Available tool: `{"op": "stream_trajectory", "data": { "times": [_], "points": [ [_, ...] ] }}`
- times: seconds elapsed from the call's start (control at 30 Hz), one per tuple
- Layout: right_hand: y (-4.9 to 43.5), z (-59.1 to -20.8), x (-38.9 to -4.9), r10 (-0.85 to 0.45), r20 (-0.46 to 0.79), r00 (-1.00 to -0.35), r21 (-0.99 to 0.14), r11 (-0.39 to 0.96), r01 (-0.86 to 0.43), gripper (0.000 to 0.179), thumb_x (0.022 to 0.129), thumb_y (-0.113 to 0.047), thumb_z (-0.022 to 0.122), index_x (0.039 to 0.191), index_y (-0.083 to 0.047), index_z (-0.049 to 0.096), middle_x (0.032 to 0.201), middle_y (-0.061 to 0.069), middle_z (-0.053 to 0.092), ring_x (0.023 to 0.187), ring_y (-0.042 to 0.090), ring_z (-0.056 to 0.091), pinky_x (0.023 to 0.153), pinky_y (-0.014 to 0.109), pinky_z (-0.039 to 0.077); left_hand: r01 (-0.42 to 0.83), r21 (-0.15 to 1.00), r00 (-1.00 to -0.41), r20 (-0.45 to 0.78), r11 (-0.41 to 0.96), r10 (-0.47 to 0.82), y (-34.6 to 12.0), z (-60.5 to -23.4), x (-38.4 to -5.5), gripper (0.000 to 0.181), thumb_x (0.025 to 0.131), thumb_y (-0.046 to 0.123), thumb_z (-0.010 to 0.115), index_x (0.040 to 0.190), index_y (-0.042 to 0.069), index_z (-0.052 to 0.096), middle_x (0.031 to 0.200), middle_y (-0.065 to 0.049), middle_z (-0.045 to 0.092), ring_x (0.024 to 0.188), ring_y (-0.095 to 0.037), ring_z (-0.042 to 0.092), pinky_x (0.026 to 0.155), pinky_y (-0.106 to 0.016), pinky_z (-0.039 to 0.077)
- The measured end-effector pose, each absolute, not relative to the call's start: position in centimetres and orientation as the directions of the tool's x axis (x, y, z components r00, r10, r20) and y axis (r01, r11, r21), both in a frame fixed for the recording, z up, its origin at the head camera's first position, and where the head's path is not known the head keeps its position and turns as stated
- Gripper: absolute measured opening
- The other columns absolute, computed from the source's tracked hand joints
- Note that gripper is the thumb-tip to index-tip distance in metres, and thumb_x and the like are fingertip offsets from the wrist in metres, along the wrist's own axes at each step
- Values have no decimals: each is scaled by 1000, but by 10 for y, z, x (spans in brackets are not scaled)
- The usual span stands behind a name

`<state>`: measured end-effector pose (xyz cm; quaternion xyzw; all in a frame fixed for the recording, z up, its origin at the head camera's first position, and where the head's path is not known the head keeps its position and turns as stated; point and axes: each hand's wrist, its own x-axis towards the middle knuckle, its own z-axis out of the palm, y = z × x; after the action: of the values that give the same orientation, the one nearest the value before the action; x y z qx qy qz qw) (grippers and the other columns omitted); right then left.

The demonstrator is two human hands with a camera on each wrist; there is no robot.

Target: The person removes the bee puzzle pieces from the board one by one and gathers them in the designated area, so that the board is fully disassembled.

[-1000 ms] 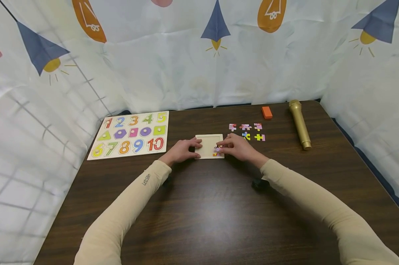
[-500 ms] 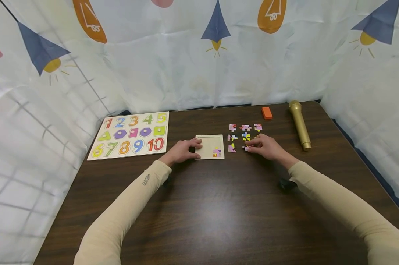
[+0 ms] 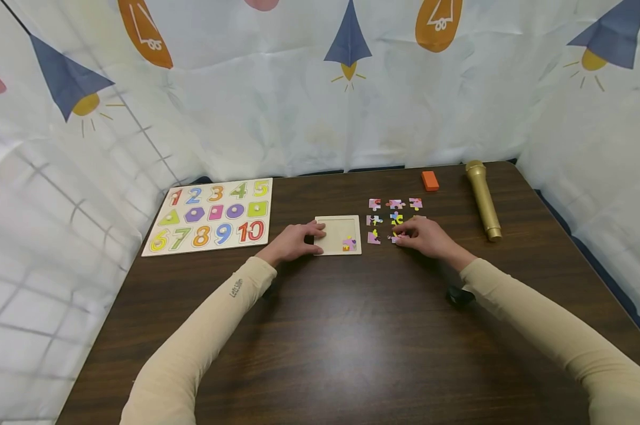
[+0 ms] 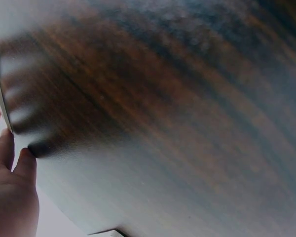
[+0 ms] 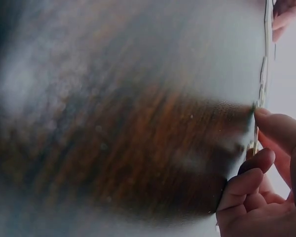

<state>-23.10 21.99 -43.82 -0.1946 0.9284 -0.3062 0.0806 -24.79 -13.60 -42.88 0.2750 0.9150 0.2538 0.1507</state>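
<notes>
A small square wooden puzzle tray (image 3: 334,227) lies mid-table with one pink, purple and yellow puzzle piece (image 3: 349,243) in its lower right corner. My left hand (image 3: 294,241) rests at the tray's left side, thumb and fingers spread along that edge. To the right of the tray, loose jigsaw pieces (image 3: 374,237) lie in rows. My right hand (image 3: 428,237) pinches a puzzle piece (image 3: 392,238) in the row nearest me. It partly hides other pieces. In the right wrist view the thumb (image 5: 281,127) is at a thin piece edge, with the other fingers curled below.
On the left lies a number and shape board (image 3: 209,216) with colourful pieces. An orange block (image 3: 430,181) and a gold microphone (image 3: 483,200) sit at the back right. White printed curtains (image 3: 309,100) hang behind the dark wooden table (image 3: 346,330).
My right hand has left the piece in the tray's corner and moved right to the loose pieces, where it takes hold of another. My left hand stays at the tray.
</notes>
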Motion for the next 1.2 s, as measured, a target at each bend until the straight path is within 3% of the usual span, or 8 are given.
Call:
{"op": "stream_trajectory", "data": {
  "times": [0.17, 1.2],
  "points": [
    [219, -438, -231, -397, -30, -917, -607, 737, -299, 34, 92, -21, 69, 121, -4, 68, 114, 18, 57, 85, 25, 57, 76, 40, 48, 431, 543, -801, -137, 721, 582, -135, -428, -248, 49, 88, 22, 74, 131, 3, 62, 148, -6, 46, 144, -20, 29, 116, -42, 25],
    [218, -441, -235, -397, -34, -917, -591, 748, -302, 32, 90, -24, 72, 116, -4, 70, 106, 11, 63, 84, 22, 55, 75, 36, 45, 428, 541, -805, -135, 724, 577, -136, -430, -248, 50, 88, 22, 74, 133, 3, 61, 149, -6, 46, 145, -20, 29, 116, -42, 26]
  ]
}}
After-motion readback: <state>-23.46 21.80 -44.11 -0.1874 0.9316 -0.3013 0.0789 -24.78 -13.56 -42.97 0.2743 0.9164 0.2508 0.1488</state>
